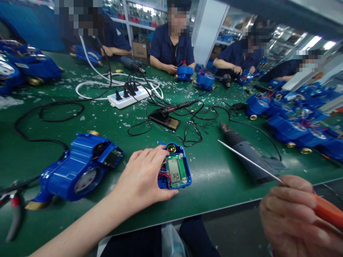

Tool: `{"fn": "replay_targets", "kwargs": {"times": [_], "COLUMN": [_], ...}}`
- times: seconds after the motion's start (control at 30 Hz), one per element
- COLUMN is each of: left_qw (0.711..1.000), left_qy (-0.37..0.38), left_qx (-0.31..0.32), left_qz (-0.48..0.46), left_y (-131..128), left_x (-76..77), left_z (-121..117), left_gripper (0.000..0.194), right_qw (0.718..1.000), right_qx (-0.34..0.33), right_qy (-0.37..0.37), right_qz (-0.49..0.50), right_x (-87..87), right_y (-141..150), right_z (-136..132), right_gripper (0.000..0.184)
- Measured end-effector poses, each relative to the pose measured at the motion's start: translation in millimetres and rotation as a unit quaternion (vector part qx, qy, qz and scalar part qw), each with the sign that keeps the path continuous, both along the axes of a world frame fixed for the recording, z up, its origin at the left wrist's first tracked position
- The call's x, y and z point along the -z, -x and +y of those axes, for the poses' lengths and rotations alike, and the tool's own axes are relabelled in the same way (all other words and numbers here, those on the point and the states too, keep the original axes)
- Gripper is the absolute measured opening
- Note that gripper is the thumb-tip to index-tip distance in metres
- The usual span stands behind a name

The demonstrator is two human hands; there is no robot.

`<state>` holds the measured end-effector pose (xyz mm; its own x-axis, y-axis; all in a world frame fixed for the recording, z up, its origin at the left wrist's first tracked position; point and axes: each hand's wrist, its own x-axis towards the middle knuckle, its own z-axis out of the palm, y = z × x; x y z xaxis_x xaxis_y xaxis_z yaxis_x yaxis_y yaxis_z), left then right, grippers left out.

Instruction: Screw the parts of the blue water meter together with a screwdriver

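Note:
My left hand [144, 175] is closed around the edge of a small open blue meter housing [187, 171] on the green table. Inside it sit a green circuit board with a lit-number display [175, 171], red wires and a round part at the top corner. Over the table's front edge at the right, my right hand [292, 214] grips a screwdriver [249, 161] by its orange handle. Its long shaft points up and left, apart from the housing. To the left of my left hand lies a blue water meter [72, 171] with brass ends.
A heat gun [246, 151] lies behind the screwdriver. A soldering iron on its stand [164, 119], a white power strip [128, 96] and tangled black cables occupy the middle. Pliers [14, 210] lie far left. Blue meters [294, 125] crowd the right. Several co-workers sit opposite.

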<state>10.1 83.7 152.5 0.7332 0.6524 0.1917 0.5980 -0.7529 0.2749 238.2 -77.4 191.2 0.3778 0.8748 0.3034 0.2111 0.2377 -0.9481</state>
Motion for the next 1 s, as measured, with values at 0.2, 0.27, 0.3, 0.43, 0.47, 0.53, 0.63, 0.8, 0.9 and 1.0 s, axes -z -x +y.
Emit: {"fn": "replay_targets", "kwargs": {"times": [0.2, 0.27, 0.3, 0.43, 0.47, 0.53, 0.63, 0.8, 0.9, 1.0], "left_qw": [1.000, 1.000, 1.000, 0.999, 0.999, 1.000, 1.000, 1.000, 0.999, 0.999], "left_qy": [0.012, 0.016, 0.018, 0.021, 0.021, 0.018, 0.012, 0.020, 0.026, 0.034], "left_qx": [-0.010, -0.015, -0.017, -0.026, -0.026, -0.021, -0.013, -0.022, -0.017, -0.020], "left_qz": [0.002, 0.005, 0.006, 0.004, 0.003, 0.004, 0.004, -0.011, -0.016, -0.017], "left_y": [-1, -2, -2, -1, -1, 0, -1, -2, -1, 1], "left_x": [0.3, 0.4, 0.5, 1.4, 1.6, 1.6, 1.0, 0.2, 0.2, -0.2], "left_z": [0, 0, 0, 1, 1, 0, -1, 1, 1, 0], "left_gripper": [0.079, 0.079, 0.080, 0.081, 0.081, 0.080, 0.078, 0.077, 0.075, 0.075], "right_qw": [0.987, 0.970, 0.962, 0.944, 0.940, 0.931, 0.919, 0.926, 0.932, 0.939], "right_qx": [0.076, 0.094, 0.088, 0.046, 0.043, 0.042, 0.037, 0.025, 0.009, -0.013], "right_qy": [-0.078, -0.113, -0.120, -0.106, -0.102, -0.096, -0.101, -0.087, -0.088, -0.064], "right_qz": [-0.118, -0.195, -0.227, -0.310, -0.324, -0.350, -0.380, -0.367, -0.351, -0.337], "right_x": [2.9, 5.0, 5.6, 7.0, 7.6, 9.0, 9.7, 4.8, 5.1, 9.0], "right_y": [21, 27, 30, 38, 40, 42, 44, 46, 45, 42], "right_z": [3, 8, 11, 31, 35, 44, 51, 53, 52, 51], "right_gripper": [0.013, 0.011, 0.010, 0.011, 0.010, 0.011, 0.015, 0.013, 0.016, 0.016]}}
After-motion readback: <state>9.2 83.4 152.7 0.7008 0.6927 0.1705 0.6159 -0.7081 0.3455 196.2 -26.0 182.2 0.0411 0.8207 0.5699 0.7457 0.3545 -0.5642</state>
